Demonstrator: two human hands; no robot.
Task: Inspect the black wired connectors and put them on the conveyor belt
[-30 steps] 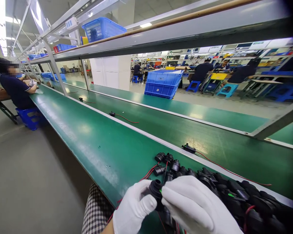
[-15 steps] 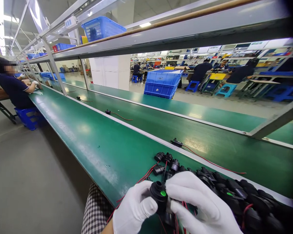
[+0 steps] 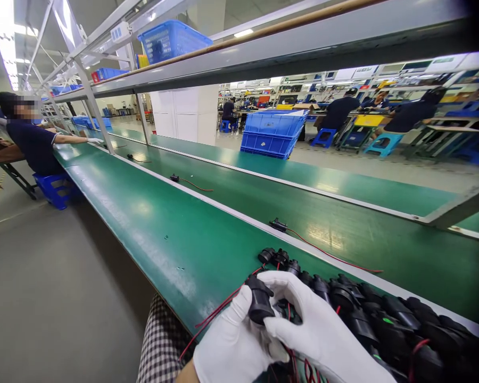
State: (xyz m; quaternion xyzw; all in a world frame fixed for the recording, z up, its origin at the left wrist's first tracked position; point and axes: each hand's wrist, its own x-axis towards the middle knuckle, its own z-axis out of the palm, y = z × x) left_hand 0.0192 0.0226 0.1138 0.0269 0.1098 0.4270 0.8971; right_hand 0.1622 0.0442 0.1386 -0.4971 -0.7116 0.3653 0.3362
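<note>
A black cylindrical part [image 3: 260, 300] is held between my two white-gloved hands near the bottom middle, tilted on its side. My left hand [image 3: 233, 340] has its thumb and fingers around the part's left side and underside. My right hand [image 3: 307, 319] grips it from the right, with the thumb at its lower end and the fingers at its top. Red wires [image 3: 219, 308] run out to the left of my hands, and more hang below them. Just behind and to the right lie several similar black parts [image 3: 359, 322] in a dense group.
Single wired black parts [image 3: 278, 224] lie on the green strip [image 3: 335, 239] beyond a white rail [image 3: 223, 204]. A seated co-worker [image 3: 32, 138] reaches over the bench at left. A metal shelf [image 3: 239, 61] crosses above, with a blue basket [image 3: 171, 42].
The held part has turned from upright to lying tilted, and its green dot no longer shows. The parts on the far strip have shifted slightly left. The co-worker's arm now stretches across the bench.
</note>
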